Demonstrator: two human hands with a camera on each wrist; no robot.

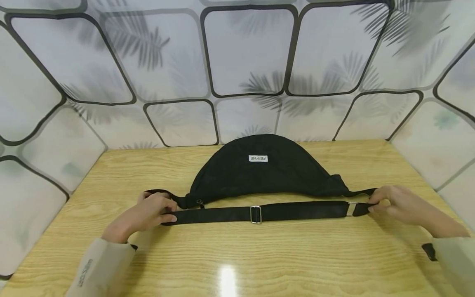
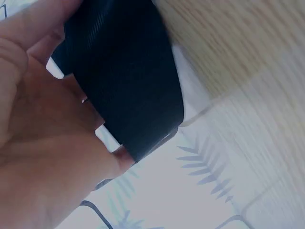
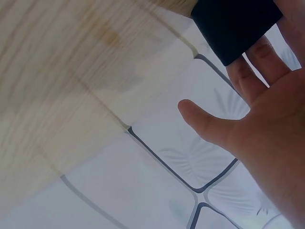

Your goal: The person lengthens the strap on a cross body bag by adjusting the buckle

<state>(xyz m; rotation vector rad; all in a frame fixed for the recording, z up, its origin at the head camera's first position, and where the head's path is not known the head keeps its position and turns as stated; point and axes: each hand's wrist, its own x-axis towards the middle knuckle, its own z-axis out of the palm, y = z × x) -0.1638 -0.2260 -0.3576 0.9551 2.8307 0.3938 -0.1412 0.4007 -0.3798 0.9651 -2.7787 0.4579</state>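
A black waist bag [image 1: 267,177] with a white label lies on the table, its curved edge toward the back wall. Its black strap [image 1: 222,215] stretches straight along the front of the bag, doubling back at both ends. At the left fold, my left hand [image 1: 150,211] grips the strap, thumb on top; the left wrist view shows the wide webbing [image 2: 131,76] passing over the fingers. My right hand [image 1: 402,204] pinches the strap at the right fold, beside a metal buckle [image 1: 351,209]. In the right wrist view one finger sticks out apart from the webbing [image 3: 233,28].
The wood-grain table [image 1: 282,255] extends in front of the strap. White walls [image 1: 248,53] patterned with dark outlines and leaves enclose it at the back and both sides. A metal slider [image 1: 256,206] sits midway along the strap.
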